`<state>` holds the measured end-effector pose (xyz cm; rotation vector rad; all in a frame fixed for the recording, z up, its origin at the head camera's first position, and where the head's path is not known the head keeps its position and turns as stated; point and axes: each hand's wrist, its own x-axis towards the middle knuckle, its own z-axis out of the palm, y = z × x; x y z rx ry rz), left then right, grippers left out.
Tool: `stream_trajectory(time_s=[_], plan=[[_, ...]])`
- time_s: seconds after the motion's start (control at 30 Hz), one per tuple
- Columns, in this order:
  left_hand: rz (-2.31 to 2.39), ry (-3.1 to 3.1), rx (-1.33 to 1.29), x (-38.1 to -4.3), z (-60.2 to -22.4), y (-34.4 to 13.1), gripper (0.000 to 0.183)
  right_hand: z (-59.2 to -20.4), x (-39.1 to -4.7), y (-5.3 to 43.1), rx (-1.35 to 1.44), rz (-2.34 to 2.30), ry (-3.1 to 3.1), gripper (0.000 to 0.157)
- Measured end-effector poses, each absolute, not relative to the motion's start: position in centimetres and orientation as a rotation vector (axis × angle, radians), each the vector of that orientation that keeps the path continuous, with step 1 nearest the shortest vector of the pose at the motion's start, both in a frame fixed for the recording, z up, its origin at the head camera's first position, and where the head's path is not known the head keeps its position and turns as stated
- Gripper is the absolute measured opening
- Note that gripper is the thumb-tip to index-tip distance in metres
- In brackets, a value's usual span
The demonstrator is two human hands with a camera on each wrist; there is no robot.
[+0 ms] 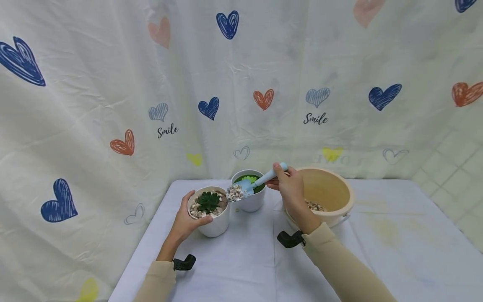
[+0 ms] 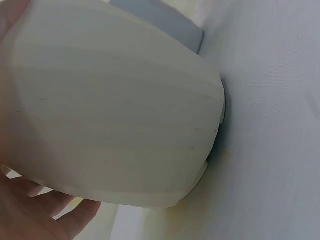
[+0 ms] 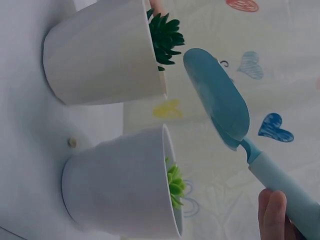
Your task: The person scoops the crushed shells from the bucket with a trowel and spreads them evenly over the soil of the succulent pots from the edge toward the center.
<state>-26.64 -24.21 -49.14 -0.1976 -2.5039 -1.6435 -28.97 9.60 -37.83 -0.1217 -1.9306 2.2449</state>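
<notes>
In the head view my right hand (image 1: 289,191) grips the pale blue handle of a small garden trowel (image 1: 268,175). Its scoop carries pale pebbles (image 1: 235,193) and hovers by the right rim of a white flowerpot (image 1: 216,225). That pot contains a dark green succulent (image 1: 208,201) ringed by pebbles. My left hand (image 1: 186,218) holds the pot round its left side, thumb at the front rim. From the right wrist view, the underside of the trowel (image 3: 218,95) shows above the pot openings. The left wrist view is mostly filled by the pot's wall (image 2: 115,110).
Just behind stands a second white pot (image 1: 252,204) with a light green succulent (image 1: 249,179). To the right, a beige bucket (image 1: 341,212) has pebbles (image 1: 315,206) at its bottom. A stray pebble (image 3: 72,142) lies on the white tablecloth (image 1: 241,268). A heart-print curtain (image 1: 241,71) hangs behind.
</notes>
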Motion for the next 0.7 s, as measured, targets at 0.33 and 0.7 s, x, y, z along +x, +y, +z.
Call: stream_trajectory(time_s=[0.33, 0.7], plan=[[-1.710, -2.481, -0.192, -26.5, -49.0, -24.0, 0.113, -38.3, -29.3, 8.4, -0.081, 2.141, -1.955, 0.038], [-1.746, -2.473, -0.179, -26.3, -49.2, -23.9, 0.114, -38.6, -29.1, 7.7, -0.073, 2.036, -2.036, 0.042]])
